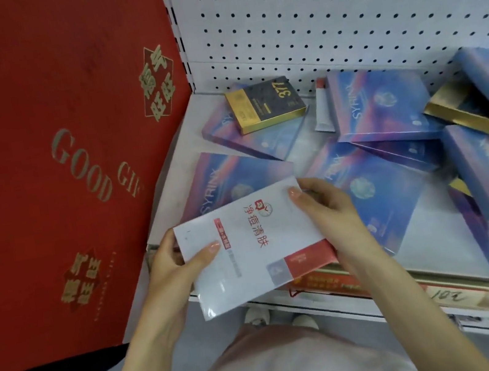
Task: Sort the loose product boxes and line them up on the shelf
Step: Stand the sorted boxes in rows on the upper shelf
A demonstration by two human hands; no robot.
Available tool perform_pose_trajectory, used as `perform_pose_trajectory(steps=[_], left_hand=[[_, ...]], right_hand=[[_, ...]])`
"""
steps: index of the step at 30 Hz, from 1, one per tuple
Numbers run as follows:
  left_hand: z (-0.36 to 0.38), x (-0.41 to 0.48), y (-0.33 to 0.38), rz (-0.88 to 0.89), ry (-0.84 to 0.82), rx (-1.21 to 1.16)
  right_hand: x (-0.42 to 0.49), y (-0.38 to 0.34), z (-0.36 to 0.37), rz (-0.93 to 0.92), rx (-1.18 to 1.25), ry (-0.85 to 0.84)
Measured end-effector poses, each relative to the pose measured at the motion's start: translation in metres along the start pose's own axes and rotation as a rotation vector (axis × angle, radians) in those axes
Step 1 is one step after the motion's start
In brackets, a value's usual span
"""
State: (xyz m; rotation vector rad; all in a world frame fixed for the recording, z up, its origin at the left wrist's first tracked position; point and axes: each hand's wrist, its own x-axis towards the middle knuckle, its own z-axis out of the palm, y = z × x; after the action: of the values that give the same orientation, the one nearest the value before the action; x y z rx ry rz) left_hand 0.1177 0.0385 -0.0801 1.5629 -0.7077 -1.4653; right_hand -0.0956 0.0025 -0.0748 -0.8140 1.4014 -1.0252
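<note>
I hold a flat white box with red Chinese lettering [253,248] over the front edge of the white shelf [433,238]. My left hand [181,260] grips its left side with the thumb on top. My right hand [328,210] grips its right side, near a red corner panel. Several blue-purple SYRINX boxes lie scattered on the shelf, one [229,178] partly under the white box, another [378,101] further back. A dark and gold box marked 377 [265,104] rests on a blue-purple box at the back left.
A big red gift box with gold lettering [56,168] stands to the left of the shelf. A white tube [322,107] lies near the pegboard back wall [336,8]. Gold-edged boxes [467,115] lie among the pile at right. A price strip [417,295] runs along the shelf front.
</note>
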Motion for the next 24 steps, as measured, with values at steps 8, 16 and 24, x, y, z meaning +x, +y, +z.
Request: perform_pose_trajectory(steps=[8,16,24], left_hand=[[-0.016,-0.015,-0.021,0.06,0.306,-0.341],[-0.003,-0.014,-0.026,0.159,0.552,-0.366],[-0.002,-0.008,-0.026,0.146,0.575,-0.36]], right_hand=[[0.069,0.001,-0.02,-0.476,-1.069,0.078],[0.077,0.01,-0.014,-0.417,-1.228,0.116],[0.075,0.006,0.0,-0.269,-1.009,0.154]])
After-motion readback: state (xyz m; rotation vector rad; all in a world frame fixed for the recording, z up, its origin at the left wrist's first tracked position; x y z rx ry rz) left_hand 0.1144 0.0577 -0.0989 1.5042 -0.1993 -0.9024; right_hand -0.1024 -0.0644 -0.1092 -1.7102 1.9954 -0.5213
